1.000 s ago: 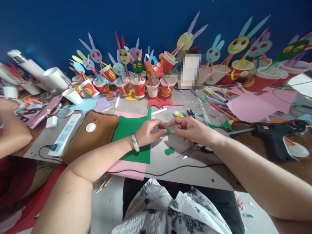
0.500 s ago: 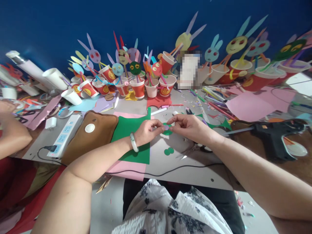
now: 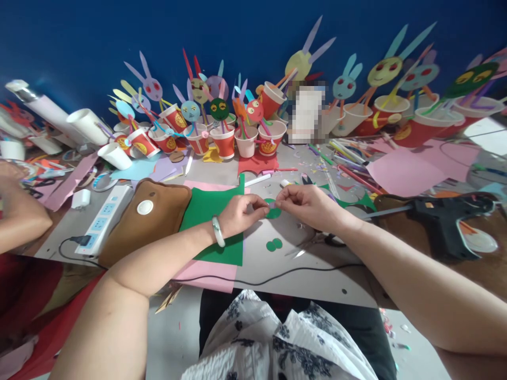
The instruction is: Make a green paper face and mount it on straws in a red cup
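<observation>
My left hand (image 3: 240, 214) and my right hand (image 3: 307, 205) meet above the grey table (image 3: 317, 279). Both pinch a small green paper disc (image 3: 273, 212) between thumb and fingertips, with a tiny pale piece at its upper edge. A jade bangle (image 3: 218, 231) circles my left wrist. Under my left hand lies a green paper sheet (image 3: 209, 211) on a pink sheet (image 3: 206, 274). Two small joined green circles (image 3: 274, 244) lie on the table just below my hands. Scissors (image 3: 317, 244) rest under my right wrist.
Paper cups with paper rabbit faces (image 3: 222, 126) crowd the back by the blue wall. A brown pouch (image 3: 146, 221) and a white power strip (image 3: 103, 217) lie left. A black glue gun (image 3: 443, 219) sits right, its cable (image 3: 277, 277) crossing the front. Another person's arm (image 3: 19, 216) is far left.
The green disc has turned flatter toward me between my fingers, and the pale piece on it is less visible. Both hands stay nearly in place.
</observation>
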`<state>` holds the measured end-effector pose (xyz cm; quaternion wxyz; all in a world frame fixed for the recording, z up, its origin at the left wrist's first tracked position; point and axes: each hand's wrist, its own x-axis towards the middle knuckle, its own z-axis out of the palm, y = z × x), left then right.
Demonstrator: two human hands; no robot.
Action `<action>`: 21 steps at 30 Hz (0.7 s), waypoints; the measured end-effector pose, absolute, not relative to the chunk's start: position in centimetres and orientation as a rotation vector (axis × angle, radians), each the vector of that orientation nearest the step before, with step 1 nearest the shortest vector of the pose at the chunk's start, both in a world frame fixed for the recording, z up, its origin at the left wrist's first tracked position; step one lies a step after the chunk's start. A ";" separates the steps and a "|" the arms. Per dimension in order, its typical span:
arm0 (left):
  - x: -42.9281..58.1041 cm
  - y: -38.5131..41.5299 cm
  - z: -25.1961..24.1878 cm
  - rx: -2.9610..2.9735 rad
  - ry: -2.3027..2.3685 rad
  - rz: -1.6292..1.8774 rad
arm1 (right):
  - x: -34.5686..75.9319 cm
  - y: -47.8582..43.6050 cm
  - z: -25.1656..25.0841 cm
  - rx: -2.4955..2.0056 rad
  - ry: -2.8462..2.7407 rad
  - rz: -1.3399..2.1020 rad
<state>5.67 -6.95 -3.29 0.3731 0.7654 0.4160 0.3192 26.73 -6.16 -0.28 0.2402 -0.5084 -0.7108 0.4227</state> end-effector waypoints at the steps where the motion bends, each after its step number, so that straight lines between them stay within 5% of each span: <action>1: 5.6 -6.9 -3.4 2.031 1.081 0.819 | 26.9 -5.9 -0.4 -1.426 -1.948 1.136; 9: 5.4 -7.1 -3.1 2.727 1.016 0.487 | 27.3 -4.5 -1.4 -1.556 -2.153 1.060; 21: 5.3 -6.9 -3.4 2.794 0.988 0.435 | 26.9 -4.4 -1.9 -1.627 -2.211 0.951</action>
